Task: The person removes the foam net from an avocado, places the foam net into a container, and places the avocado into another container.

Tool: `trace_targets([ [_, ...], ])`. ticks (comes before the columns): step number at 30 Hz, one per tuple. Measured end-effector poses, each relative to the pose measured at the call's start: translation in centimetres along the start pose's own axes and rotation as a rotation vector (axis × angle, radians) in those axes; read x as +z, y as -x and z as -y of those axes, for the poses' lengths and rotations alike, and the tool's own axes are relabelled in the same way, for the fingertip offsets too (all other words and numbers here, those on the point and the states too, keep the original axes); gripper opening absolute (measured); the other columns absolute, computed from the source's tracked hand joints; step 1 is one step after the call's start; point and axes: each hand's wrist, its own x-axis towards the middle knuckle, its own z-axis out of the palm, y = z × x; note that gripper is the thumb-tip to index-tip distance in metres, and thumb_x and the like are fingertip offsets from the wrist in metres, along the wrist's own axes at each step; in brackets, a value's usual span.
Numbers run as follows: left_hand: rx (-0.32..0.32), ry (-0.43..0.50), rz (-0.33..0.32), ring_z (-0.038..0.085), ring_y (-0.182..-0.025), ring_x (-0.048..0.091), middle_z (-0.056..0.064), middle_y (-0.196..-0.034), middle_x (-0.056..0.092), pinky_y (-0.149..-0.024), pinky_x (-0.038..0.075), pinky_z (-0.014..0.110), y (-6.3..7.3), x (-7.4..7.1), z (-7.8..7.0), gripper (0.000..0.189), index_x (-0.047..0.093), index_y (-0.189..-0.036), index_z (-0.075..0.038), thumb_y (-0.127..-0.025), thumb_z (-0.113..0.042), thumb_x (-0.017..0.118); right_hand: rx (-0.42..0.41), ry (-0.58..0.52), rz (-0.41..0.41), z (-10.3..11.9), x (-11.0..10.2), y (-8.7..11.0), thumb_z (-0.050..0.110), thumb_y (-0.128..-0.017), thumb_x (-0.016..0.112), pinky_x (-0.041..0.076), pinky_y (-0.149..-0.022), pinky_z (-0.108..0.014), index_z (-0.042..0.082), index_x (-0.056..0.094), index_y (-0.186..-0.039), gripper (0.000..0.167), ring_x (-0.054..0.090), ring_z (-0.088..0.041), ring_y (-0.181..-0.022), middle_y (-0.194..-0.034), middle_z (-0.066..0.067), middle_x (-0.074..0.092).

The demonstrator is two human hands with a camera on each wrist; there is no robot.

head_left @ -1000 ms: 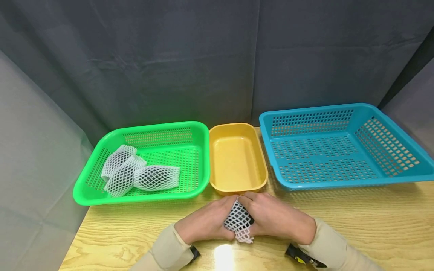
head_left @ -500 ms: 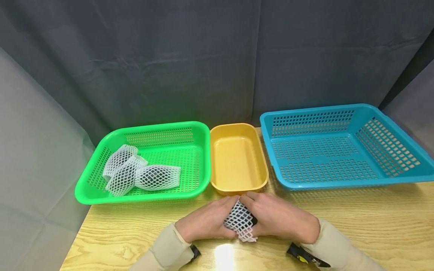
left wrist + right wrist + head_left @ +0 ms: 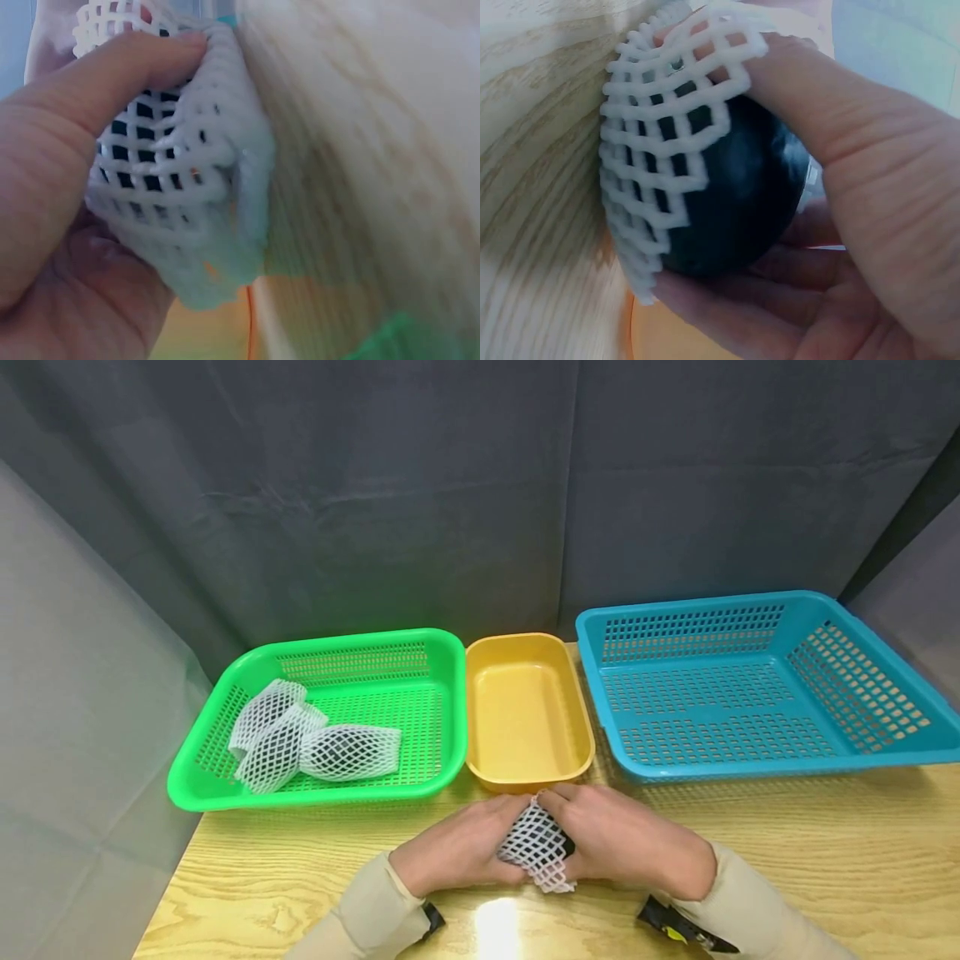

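Between the two hands in the head view is a white foam net sleeve [image 3: 534, 843] over a dark, smooth oval fruit. My left hand [image 3: 467, 853] grips the netted end, its thumb [image 3: 131, 71] pressed across the mesh in the left wrist view. Part of the fruit [image 3: 739, 191] is bare in the right wrist view, where the net's open edge slants across it. My right hand [image 3: 626, 842] holds that bare side, with the thumb at the net's edge and the fingers curled beneath. Both hands are low over the table, just in front of the yellow tub [image 3: 528, 783].
A green basket [image 3: 442, 777] on the left holds several netted dark fruits [image 3: 348, 752]. To the right of the yellow tub stands a large blue basket [image 3: 705, 710] with a perforated floor. Dark cloth [image 3: 420, 493] hangs behind, over the wooden table's [image 3: 750, 835] back edge.
My right hand has shifted slightly to the right, along with the net's loose end and the fruit. My left hand has stayed nearly in place, and both keep their grip.
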Motion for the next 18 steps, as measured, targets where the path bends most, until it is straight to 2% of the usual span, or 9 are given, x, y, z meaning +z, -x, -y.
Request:
trace_targets([
  [4,0.020,0.014,-0.011,0.012,-0.130,0.062,0.001,-0.147,0.060,-0.111,0.051,0.027,-0.03,0.01,0.03,0.080,0.040,-0.155,-0.013,-0.088,-0.031,0.079,0.012,0.002,-0.001,-0.01,-0.10,0.03,0.039,-0.070,0.092,0.056,-0.067,-0.025,0.012,0.065,-0.104,0.051,0.063,-0.007,-0.077,-0.096,0.002,0.069],
  [10,0.049,0.018,-0.018,0.009,-0.123,0.065,0.000,-0.137,0.066,-0.108,0.052,0.023,-0.03,0.02,0.06,0.066,0.048,-0.148,-0.014,-0.091,-0.029,0.077,0.026,-0.025,0.005,-0.05,-0.28,0.19,0.033,-0.069,0.093,0.054,-0.065,-0.025,0.013,0.065,-0.104,0.049,0.061,-0.005,-0.076,-0.096,0.003,0.068],
  [18,0.071,-0.018,-0.052,0.012,-0.126,0.066,0.002,-0.139,0.067,-0.109,0.052,0.024,-0.02,-0.08,0.00,0.059,0.049,-0.148,-0.013,-0.096,-0.029,0.072,0.061,-0.026,0.022,-0.22,-0.57,0.34,0.029,-0.068,0.093,0.055,-0.067,-0.028,0.011,0.066,-0.106,0.050,0.061,-0.006,-0.078,-0.099,0.001,0.069],
])
